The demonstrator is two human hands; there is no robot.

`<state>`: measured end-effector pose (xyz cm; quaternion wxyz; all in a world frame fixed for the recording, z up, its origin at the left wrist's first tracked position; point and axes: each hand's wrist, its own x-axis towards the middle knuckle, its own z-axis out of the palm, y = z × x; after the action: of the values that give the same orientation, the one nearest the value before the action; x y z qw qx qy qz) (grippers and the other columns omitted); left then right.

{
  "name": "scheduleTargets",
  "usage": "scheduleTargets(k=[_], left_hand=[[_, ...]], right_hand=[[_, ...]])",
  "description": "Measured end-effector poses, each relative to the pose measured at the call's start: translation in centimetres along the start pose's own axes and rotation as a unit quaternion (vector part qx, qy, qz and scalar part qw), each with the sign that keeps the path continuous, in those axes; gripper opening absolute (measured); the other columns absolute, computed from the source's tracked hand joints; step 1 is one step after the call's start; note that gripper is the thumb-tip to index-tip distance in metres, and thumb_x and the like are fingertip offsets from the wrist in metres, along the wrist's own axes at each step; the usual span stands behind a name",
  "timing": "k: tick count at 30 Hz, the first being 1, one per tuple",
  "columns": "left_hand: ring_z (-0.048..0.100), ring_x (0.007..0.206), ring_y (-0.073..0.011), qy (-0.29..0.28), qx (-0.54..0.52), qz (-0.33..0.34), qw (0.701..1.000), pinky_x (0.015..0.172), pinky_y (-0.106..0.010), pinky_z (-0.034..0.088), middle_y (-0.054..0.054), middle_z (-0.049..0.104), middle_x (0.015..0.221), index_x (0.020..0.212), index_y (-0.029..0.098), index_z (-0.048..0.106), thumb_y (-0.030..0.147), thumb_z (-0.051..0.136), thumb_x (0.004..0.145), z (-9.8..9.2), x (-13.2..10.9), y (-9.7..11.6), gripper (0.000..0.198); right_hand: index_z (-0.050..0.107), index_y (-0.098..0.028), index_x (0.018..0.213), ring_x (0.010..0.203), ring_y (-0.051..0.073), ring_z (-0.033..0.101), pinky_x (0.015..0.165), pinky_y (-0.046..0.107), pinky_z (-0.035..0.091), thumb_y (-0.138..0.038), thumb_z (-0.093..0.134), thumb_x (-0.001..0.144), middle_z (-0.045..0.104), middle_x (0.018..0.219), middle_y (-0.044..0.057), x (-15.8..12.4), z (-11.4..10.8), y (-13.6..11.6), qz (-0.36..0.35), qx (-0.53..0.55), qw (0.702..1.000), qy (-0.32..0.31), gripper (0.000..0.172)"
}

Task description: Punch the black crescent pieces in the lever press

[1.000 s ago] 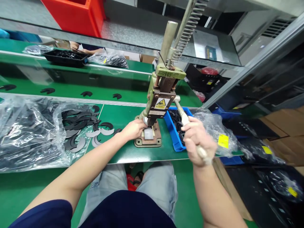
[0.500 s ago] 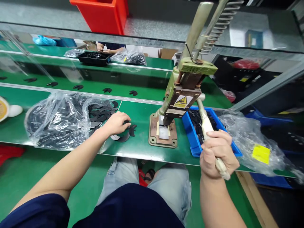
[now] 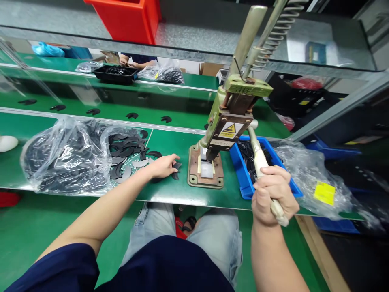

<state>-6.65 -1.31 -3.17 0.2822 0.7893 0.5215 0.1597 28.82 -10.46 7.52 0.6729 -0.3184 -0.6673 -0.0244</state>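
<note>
My left hand (image 3: 165, 166) is low over the green bench, its fingers closed on a small black curved piece (image 3: 176, 172) just left of the press base. Loose black and grey crescent-shaped pieces (image 3: 129, 146) lie in a pile behind and left of that hand. My right hand (image 3: 275, 194) is wrapped round the tape-covered lever (image 3: 259, 159) of a green hand press (image 3: 231, 121). Beneath the press head, a pale block (image 3: 207, 169) sits on the brownish base plate (image 3: 192, 180).
Left of the pile lies a clear plastic bag (image 3: 69, 158) of dark pieces. A blue bin (image 3: 246, 186) of black parts stands right of the press, beside another clear bag (image 3: 306, 174). Spaced black pieces (image 3: 132, 115) lie on the green strip behind. A red bin (image 3: 127, 20) sits overhead.
My left hand has moved right, and the black curved piece has shifted with it closer to the press base. My right hand keeps its grip on the lever.
</note>
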Motion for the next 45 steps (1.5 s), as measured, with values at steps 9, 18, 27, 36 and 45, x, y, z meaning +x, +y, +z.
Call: scheduleTargets(k=[9, 18, 27, 36, 45], left_hand=[[0.058, 0.066, -0.0149, 0.1, -0.154, -0.029, 0.983, 0.063, -0.027, 0.044, 0.001, 0.066, 0.075, 0.099, 0.019, 0.072, 0.054, 0.069, 0.09, 0.9, 1.5, 3.0, 0.036], [0.06, 0.064, -0.0179, 0.087, -0.065, -0.016, 0.994, 0.061, -0.029, 0.041, -0.001, 0.068, 0.07, 0.088, 0.021, 0.07, 0.054, 0.066, 0.094, 2.2, 3.3, 5.4, 0.034], [0.058, 0.045, -0.0119, 0.016, -0.295, -0.078, 0.952, 0.046, -0.021, 0.041, 0.003, 0.066, 0.059, 0.088, 0.022, 0.053, 0.056, 0.07, 0.094, 1.2, 4.5, 6.6, 0.039], [0.049, 0.037, -0.0081, -0.036, -0.35, -0.146, 0.924, 0.039, -0.018, 0.034, 0.004, 0.06, 0.051, 0.08, 0.022, 0.047, 0.041, 0.076, 0.095, 3.4, 7.5, 9.6, 0.038], [0.046, 0.039, -0.0076, -0.065, -0.298, -0.215, 0.928, 0.042, -0.019, 0.034, 0.007, 0.05, 0.051, 0.094, 0.019, 0.062, 0.033, 0.075, 0.094, 2.7, 9.2, 11.3, 0.02]], right_hand=[[0.053, -0.023, 0.062, 0.083, 0.021, 0.067, 0.101, 0.052, 0.047, -0.027, 0.067, 0.088, 0.061, 0.064, -0.003, -0.2, 0.1, 0.2, 0.0, 0.015, 1.0, 0.003, 0.029], [0.055, -0.023, 0.066, 0.094, 0.023, 0.068, 0.103, 0.054, 0.048, -0.025, 0.067, 0.088, 0.063, 0.067, -0.001, -0.1, -0.4, -0.1, -0.002, 0.008, 1.0, -0.025, 0.026], [0.054, -0.021, 0.065, 0.092, 0.023, 0.067, 0.103, 0.053, 0.045, -0.019, 0.067, 0.087, 0.062, 0.066, -0.001, -0.1, -0.1, 0.0, -0.006, 0.026, 1.0, -0.014, 0.025], [0.054, -0.022, 0.066, 0.091, 0.024, 0.066, 0.099, 0.052, 0.047, -0.02, 0.066, 0.087, 0.061, 0.065, 0.0, -0.2, 0.0, -0.1, 0.0, 0.029, 1.0, -0.006, 0.025], [0.052, -0.022, 0.064, 0.088, 0.022, 0.065, 0.1, 0.053, 0.045, -0.02, 0.067, 0.086, 0.061, 0.064, -0.001, -0.2, 0.3, -0.2, 0.01, 0.043, 0.999, 0.012, 0.026]])
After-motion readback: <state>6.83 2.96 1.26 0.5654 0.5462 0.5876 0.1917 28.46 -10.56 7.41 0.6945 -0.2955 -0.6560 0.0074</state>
